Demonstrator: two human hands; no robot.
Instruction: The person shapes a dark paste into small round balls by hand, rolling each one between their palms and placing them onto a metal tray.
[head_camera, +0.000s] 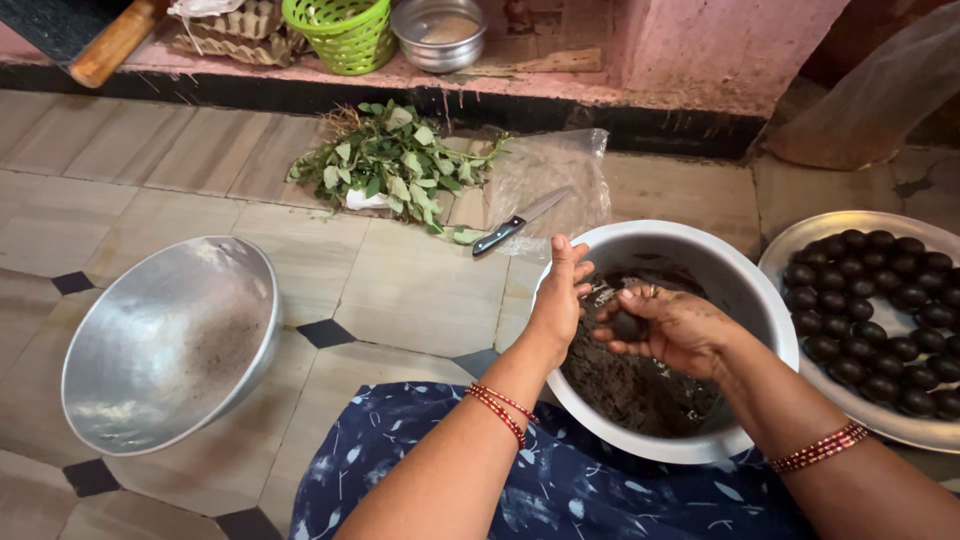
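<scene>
Over the white bowl (745, 290) of dark mix (640, 385), the right hand (675, 325) curls around a dark ball (628, 326), the left hand (558, 300) open-fingered beside it, a tray (800, 245) of balls (880, 310) just right.

We are on the floor of a home cooking area: beige tiled floor (400, 290) with dark diamond insets, a raised pink ledge (560, 75) holding a green basket (345, 35), a steel container (438, 32) and egg trays (235, 30). Metal bowls (165, 345), a knife (518, 222) and leafy greens (395, 165) lie about us.
</scene>
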